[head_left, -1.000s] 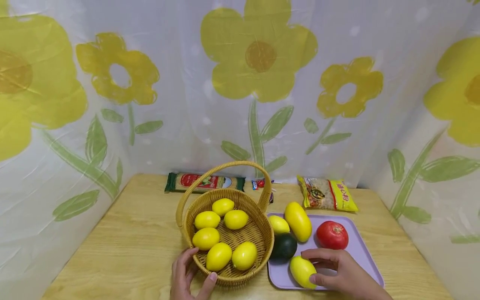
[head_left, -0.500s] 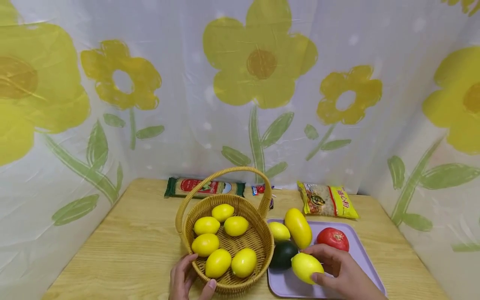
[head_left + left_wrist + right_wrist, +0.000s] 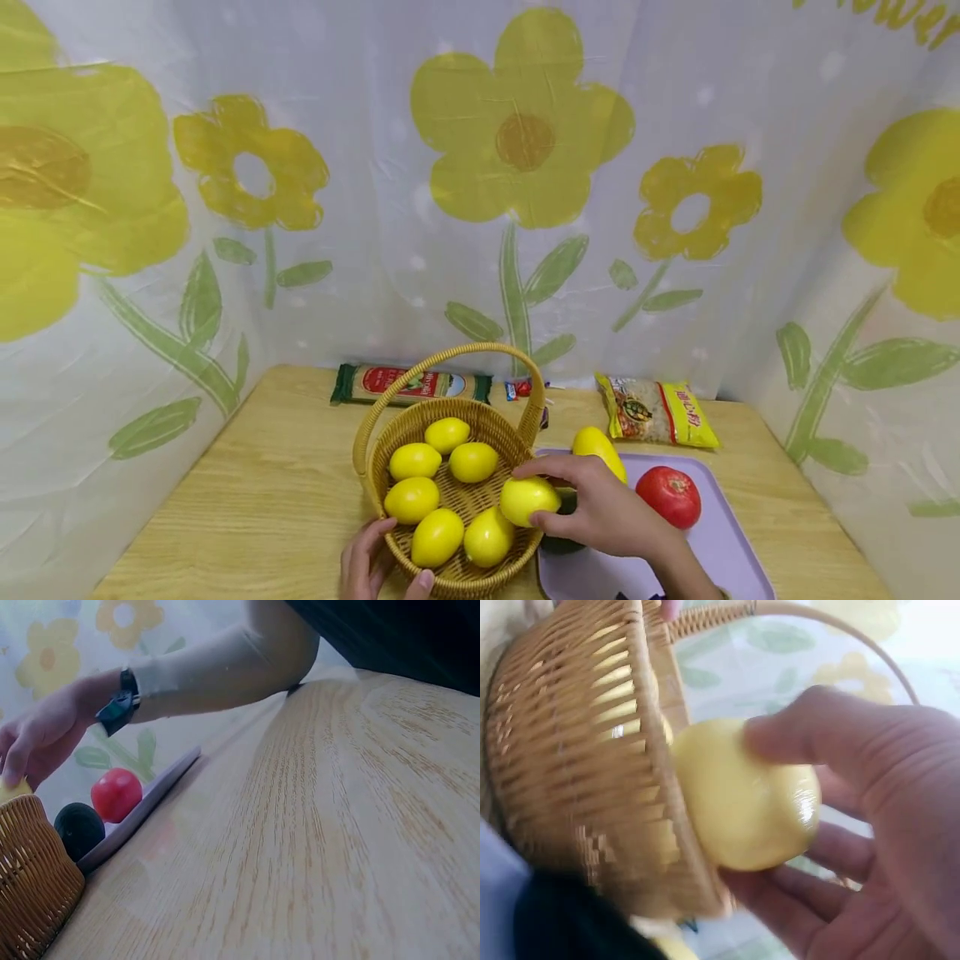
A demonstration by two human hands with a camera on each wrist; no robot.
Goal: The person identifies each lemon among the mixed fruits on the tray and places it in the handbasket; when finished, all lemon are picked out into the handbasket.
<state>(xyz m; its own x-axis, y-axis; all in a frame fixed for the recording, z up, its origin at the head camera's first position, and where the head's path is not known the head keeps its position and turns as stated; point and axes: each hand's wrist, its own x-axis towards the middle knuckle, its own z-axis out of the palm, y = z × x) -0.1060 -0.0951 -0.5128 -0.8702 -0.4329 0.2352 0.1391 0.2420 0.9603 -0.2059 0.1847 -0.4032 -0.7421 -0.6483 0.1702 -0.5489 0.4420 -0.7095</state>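
Observation:
My right hand [image 3: 600, 508] pinches a lemon [image 3: 528, 500] between thumb and fingers at the right rim of the wicker basket [image 3: 375, 546]. The right wrist view shows the same lemon [image 3: 742, 799] up against the rim. Several lemons [image 3: 437, 537] lie inside the basket, mostly along its left and front. My left hand [image 3: 366, 562] holds the basket's front left rim, with fingertips and thumb on the edge. Under my right hand, on the lilac tray [image 3: 720, 533], a dark green oval fruit [image 3: 561, 533] is partly hidden; in the left wrist view the dark fruit [image 3: 79, 831] shows plainly.
A yellow mango-like fruit [image 3: 598, 450] and a red tomato [image 3: 669, 497] sit on the tray. Behind stand a green-ended noodle packet [image 3: 412, 384], small wrapped candies [image 3: 519, 389] and a yellow food bag [image 3: 658, 411]. The basket's tall handle [image 3: 480, 347] arches over it.
My right hand has lifted the lemon off the tray and carried it left to the basket's right rim. My left hand stays on the basket. The head view has tilted up slightly.

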